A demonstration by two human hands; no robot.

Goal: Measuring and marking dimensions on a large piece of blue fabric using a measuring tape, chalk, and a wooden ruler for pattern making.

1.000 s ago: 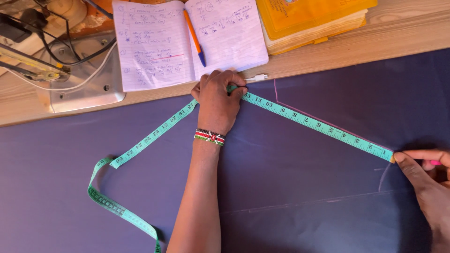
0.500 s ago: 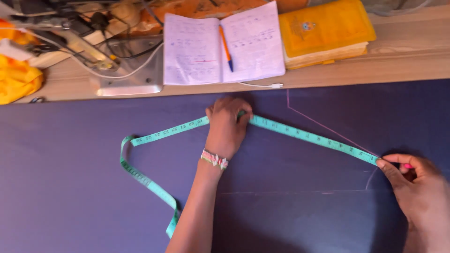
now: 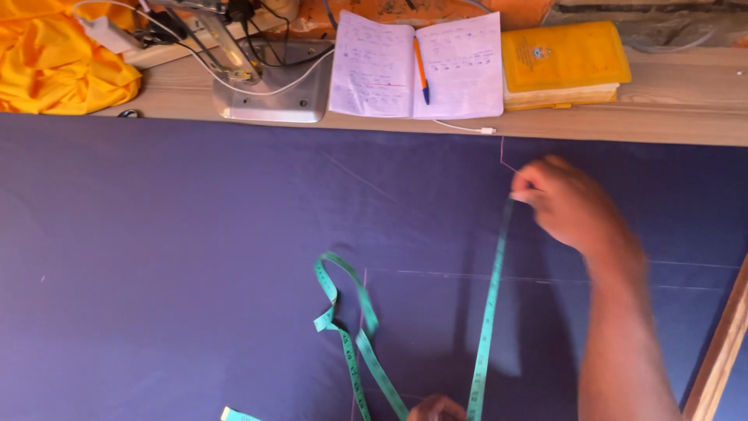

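Green measuring tape [image 3: 489, 312] stretched over dark blue cloth [image 3: 171, 257], pinched at its upper end by the right hand [image 3: 565, 204].

The tape runs nearly straight from those closed fingertips, near the cloth's far edge, down to the near edge of the picture, where the left hand [image 3: 436, 408] shows only as knuckles beside it; I cannot tell whether its fingers are closed. The slack lies in loose loops on the cloth to the left. Faint chalk lines cross the cloth, which covers most of a wooden worktop [image 3: 670, 101]. Along the bare far edge lie an open notebook [image 3: 417, 66] with a pen [image 3: 421, 72] in its fold, a yellow book [image 3: 562, 61], a white cable [image 3: 466, 127], a grey metal base [image 3: 273, 92] with wires, and yellow fabric [image 3: 54, 58] at the far left corner.
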